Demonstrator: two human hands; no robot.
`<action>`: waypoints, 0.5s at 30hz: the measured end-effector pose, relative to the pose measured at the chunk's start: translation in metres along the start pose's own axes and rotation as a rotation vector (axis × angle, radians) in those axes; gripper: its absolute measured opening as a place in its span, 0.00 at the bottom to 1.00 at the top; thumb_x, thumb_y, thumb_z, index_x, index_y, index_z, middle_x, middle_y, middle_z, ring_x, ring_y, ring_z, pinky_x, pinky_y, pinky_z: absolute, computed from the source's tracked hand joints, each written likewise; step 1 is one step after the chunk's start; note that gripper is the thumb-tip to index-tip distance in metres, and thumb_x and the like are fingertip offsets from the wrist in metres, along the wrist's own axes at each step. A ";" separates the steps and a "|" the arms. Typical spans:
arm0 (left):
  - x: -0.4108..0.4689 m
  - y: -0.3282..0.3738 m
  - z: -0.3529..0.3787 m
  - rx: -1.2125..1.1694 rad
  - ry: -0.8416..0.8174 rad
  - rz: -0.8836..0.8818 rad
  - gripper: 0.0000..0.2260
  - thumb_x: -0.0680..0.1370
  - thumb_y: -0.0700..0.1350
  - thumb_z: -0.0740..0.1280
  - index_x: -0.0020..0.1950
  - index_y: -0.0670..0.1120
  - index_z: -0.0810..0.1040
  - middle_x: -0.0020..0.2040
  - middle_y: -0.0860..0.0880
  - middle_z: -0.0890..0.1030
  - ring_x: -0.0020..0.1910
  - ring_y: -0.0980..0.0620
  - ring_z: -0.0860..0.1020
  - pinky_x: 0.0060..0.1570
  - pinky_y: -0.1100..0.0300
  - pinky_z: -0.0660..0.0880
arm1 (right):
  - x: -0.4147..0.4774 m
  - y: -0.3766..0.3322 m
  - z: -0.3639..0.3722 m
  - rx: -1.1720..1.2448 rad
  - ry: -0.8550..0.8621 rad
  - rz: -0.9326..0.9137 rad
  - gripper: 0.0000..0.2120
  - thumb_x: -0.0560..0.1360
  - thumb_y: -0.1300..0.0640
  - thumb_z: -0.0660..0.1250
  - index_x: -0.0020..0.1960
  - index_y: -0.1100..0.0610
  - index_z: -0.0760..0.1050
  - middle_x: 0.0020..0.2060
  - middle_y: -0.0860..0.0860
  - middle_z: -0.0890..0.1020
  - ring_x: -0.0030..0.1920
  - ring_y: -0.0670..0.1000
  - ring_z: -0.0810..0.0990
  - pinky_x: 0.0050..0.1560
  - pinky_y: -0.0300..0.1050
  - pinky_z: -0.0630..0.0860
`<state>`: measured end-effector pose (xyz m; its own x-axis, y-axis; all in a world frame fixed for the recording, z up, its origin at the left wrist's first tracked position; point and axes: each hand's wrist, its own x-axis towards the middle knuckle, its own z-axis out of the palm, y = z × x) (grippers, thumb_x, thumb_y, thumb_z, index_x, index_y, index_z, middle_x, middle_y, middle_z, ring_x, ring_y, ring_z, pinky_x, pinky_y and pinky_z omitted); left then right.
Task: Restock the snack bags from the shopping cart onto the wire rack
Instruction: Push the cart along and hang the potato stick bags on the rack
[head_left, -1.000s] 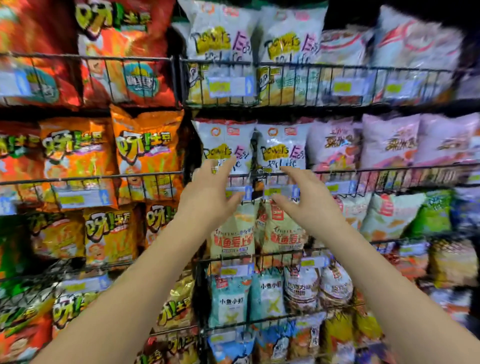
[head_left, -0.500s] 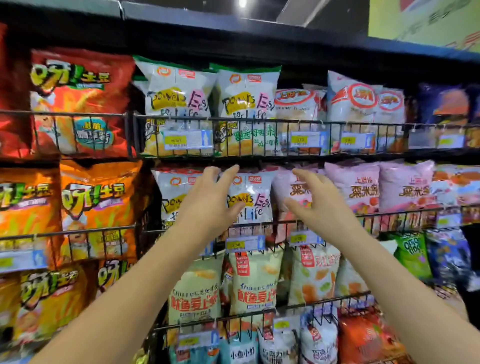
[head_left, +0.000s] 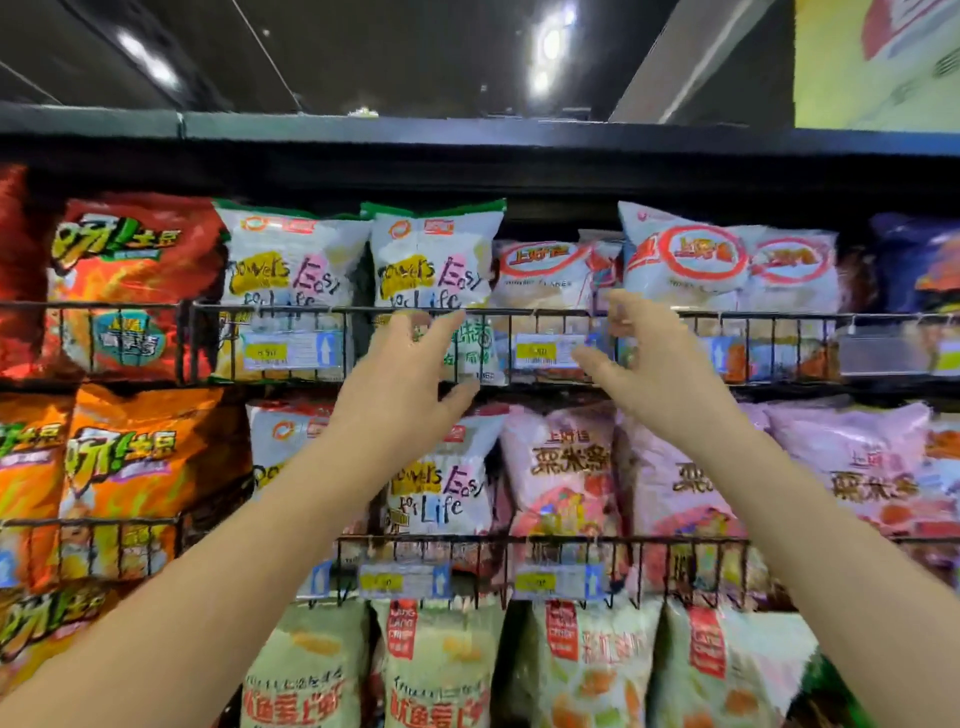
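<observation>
The wire rack (head_left: 550, 313) fills the view, its black baskets packed with snack bags. My left hand (head_left: 400, 379) reaches up to the top basket's front wire, fingers spread and empty, in front of a white "Power's Easy for Life" bag (head_left: 434, 270). My right hand (head_left: 654, 364) is raised beside it, fingers loosely curved, holding nothing, just below a white bag with a red ring logo (head_left: 685, 260). Between the two hands stands a paler white bag (head_left: 540, 280). The shopping cart is out of view.
Red and orange chip bags (head_left: 135, 280) fill the left baskets. Pink bags (head_left: 561, 467) sit on the middle tier and pale green ones (head_left: 436, 670) below. Yellow price tags (head_left: 545, 352) hang on the wires. A black top shelf (head_left: 467, 135) caps the rack.
Both hands have risen from the middle tier to the top basket, and my view has tilted upward with them. Neither hand has taken hold of anything.
</observation>
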<state>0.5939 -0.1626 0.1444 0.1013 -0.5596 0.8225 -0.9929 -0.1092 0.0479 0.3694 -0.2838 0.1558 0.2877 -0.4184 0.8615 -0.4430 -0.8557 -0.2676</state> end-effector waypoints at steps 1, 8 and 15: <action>0.006 0.008 0.001 -0.006 0.004 0.028 0.30 0.82 0.60 0.64 0.82 0.57 0.58 0.75 0.45 0.65 0.73 0.43 0.67 0.60 0.46 0.77 | 0.007 0.002 -0.004 0.003 0.003 0.004 0.30 0.80 0.47 0.69 0.78 0.53 0.64 0.67 0.55 0.74 0.68 0.54 0.73 0.62 0.43 0.68; 0.080 0.050 0.009 -0.128 0.026 0.136 0.26 0.84 0.51 0.63 0.80 0.47 0.63 0.72 0.41 0.69 0.72 0.41 0.68 0.65 0.50 0.70 | 0.071 0.007 -0.011 0.007 -0.021 0.134 0.24 0.81 0.45 0.67 0.71 0.57 0.70 0.53 0.51 0.78 0.57 0.55 0.80 0.56 0.51 0.77; 0.131 0.069 0.018 -0.121 -0.221 -0.083 0.24 0.86 0.51 0.60 0.79 0.43 0.62 0.74 0.39 0.68 0.65 0.39 0.75 0.58 0.49 0.75 | 0.114 0.006 -0.008 -0.253 -0.235 0.247 0.27 0.82 0.42 0.62 0.71 0.62 0.68 0.55 0.57 0.79 0.51 0.58 0.77 0.45 0.45 0.69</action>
<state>0.5397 -0.2578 0.2450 0.1806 -0.7201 0.6700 -0.9796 -0.0708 0.1880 0.3930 -0.3341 0.2560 0.3197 -0.6847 0.6549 -0.7088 -0.6315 -0.3143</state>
